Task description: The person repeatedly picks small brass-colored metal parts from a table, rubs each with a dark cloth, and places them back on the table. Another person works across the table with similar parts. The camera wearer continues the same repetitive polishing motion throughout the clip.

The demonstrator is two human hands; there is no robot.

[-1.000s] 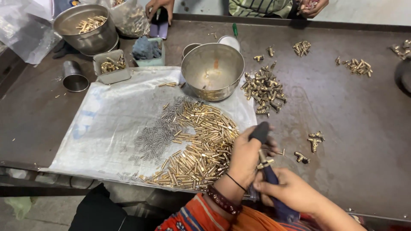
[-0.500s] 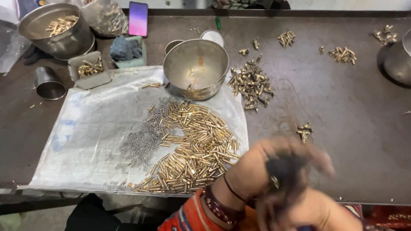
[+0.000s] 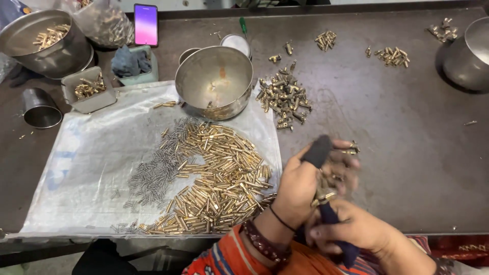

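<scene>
- Left hand (image 3: 298, 186), lower centre of the frame: fingers were closed around a dark cloth-wrapped tool handle (image 3: 317, 150) whose upper end stood above the fist.
- Right hand (image 3: 356, 229), lower right: closed in a fist on the dark blue lower handle (image 3: 338, 231) of the same tool; a small brass piece (image 3: 323, 193) sat between the two hands, detail blurred.
- Heap of long brass tubular pins (image 3: 219, 178), centre on the white plastic sheet (image 3: 86, 168): large, apparently the stock left to work through.
- Drift of small grey steel springs (image 3: 158, 168), just left of the brass heap, touching it.
- Cluster of short assembled brass fittings (image 3: 285, 97), upper centre on the dark metal table (image 3: 407, 153): much smaller than the heap, so judged the finished share, early in the batch.
- Round steel bowl (image 3: 214, 81), upper centre: nearly empty.
- Further small brass groups (image 3: 391, 55), upper right.
- Steel pot with brass parts (image 3: 48, 43), upper left; small grey tray of brass parts (image 3: 87, 90) beside it.
- Smartphone with purple screen (image 3: 145, 24), top left.
</scene>
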